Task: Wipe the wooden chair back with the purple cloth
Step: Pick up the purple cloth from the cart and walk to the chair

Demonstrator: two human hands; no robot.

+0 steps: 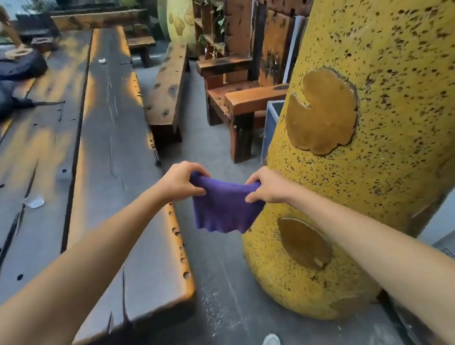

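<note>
both hands grip the purple cloth (226,209) in mid-air, left hand (181,183) pinching its top corner, right hand (268,186) the other, at 6 o'clock. the wooden chair (242,93) stands well apart at 12 o'clock, its back unwiped by the look of it; the whole wipe remains.

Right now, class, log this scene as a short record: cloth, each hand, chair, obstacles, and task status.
cloth: purple cloth, stretched between both hands, lower edge hanging free in the air
left hand: left hand pinching the cloth's left top corner
right hand: right hand pinching the right top corner
chair: wooden chair stands farther ahead, beyond the hands, not touched
obstacles: yellow speckled column close on the right; long wooden table on the left
task status: wiping not yet begun; cloth is away from the chair back
</note>
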